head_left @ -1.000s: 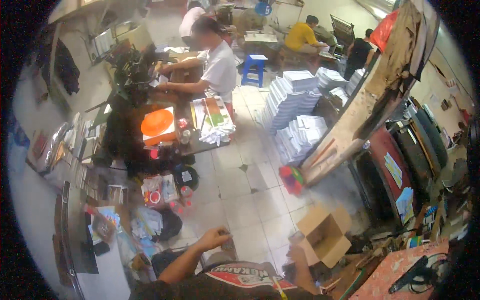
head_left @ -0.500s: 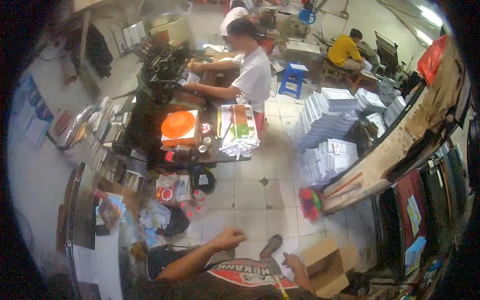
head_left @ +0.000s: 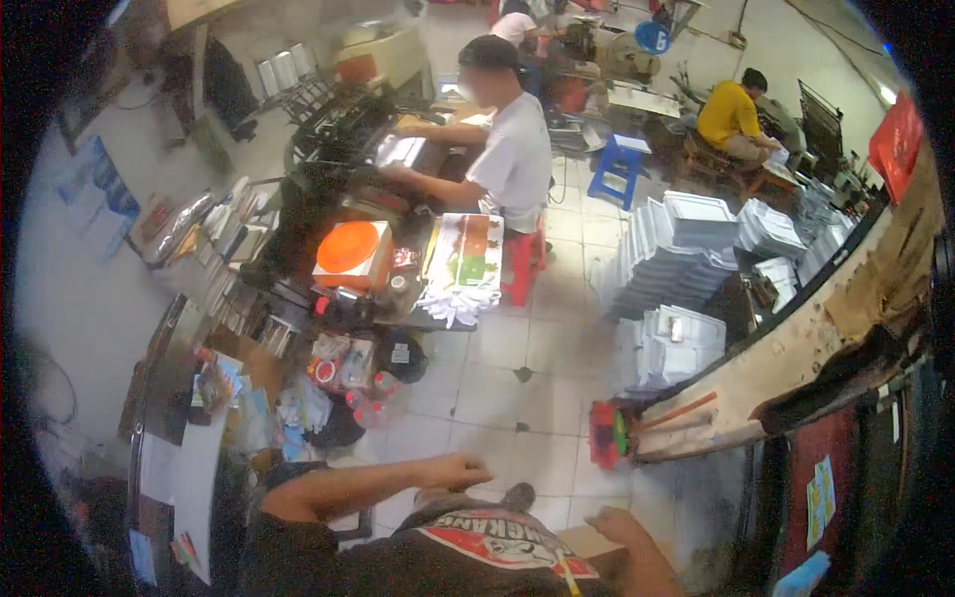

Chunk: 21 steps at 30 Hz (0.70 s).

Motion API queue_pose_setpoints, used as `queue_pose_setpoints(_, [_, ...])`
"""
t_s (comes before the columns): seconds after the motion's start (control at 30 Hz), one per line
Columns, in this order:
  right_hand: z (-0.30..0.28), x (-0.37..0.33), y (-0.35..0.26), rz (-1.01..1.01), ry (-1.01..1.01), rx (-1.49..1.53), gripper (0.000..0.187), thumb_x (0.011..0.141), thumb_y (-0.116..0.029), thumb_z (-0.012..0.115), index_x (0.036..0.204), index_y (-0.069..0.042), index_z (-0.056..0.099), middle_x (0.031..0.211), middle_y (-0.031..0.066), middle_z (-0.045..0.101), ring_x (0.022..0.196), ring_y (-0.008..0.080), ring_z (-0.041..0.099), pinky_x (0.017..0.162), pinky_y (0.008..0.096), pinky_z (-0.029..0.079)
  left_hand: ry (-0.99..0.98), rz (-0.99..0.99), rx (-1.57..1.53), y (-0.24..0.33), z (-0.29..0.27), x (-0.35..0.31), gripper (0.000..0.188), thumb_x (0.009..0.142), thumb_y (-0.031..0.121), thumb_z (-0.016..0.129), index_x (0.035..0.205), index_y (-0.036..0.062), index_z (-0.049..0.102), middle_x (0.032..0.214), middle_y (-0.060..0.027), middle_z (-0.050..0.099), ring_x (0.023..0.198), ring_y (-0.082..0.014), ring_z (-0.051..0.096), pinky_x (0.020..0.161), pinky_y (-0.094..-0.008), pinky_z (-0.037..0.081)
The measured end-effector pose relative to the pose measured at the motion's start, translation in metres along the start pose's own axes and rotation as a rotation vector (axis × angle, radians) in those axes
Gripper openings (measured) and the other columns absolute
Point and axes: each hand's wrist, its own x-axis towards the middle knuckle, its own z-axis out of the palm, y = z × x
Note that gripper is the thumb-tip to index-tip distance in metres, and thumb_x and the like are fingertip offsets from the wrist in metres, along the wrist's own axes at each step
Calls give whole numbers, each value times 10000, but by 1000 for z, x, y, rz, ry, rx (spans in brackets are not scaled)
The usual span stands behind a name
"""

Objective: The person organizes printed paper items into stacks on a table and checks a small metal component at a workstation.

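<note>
- The left hand (head_left: 460,471) is curling loosely above the tiled floor (head_left: 479,403), no object showing; its grip I cannot tell.
- The right hand (head_left: 619,525) is bending near flat brown cardboard (head_left: 589,542); whether it is gripping anything, I cannot tell.
- White stacks (head_left: 659,257) are rising in layers, probably saving room.

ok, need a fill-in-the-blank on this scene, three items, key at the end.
1. The brown box by the bare right hand is made of ____.
2. The flat round disc on the white-topped box is coloured ____.
3. The co-worker right of the blue plastic stool wears a ____ shirt.
Missing words: cardboard; orange; yellow.
</note>
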Motion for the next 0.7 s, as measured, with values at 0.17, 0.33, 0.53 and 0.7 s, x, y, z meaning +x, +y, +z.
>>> queue_pose_setpoints(0.17, [-49,11,6,168,315,279,527,823,-525,567,807,-1,622,819,192,651,803,325,628,751,411,480,209,107,-193,30,-36,21,327,917,408,522,892,85,567,660,51,439,567,-67,388,492,-243,318])
queue_pose_setpoints(0.33, [-24,75,-18,9,275,478,442,832,-433,583,842,9,602,801,163,652,771,266,623,718,374,478,459,131,-876,39,-15,63,414,917,448,476,840,53,576,612,-22,494,488,-155,463,447,-289,386])
queue_pose_setpoints(0.53, [-22,99,-91,-100,209,535,483,846,-474,572,890,6,604,787,131,662,792,239,635,726,364,486,274,-111,-803,17,28,88,381,922,442,439,792,97,534,532,23,390,427,-111,332,420,-276,266])
queue_pose_setpoints(0.7, [-51,108,-121,-202,181,556,511,849,-491,568,843,20,579,782,169,649,735,231,638,676,374,500,104,-71,-596,-10,22,107,443,914,458,473,945,37,606,635,1,474,522,-127,421,466,-275,345])
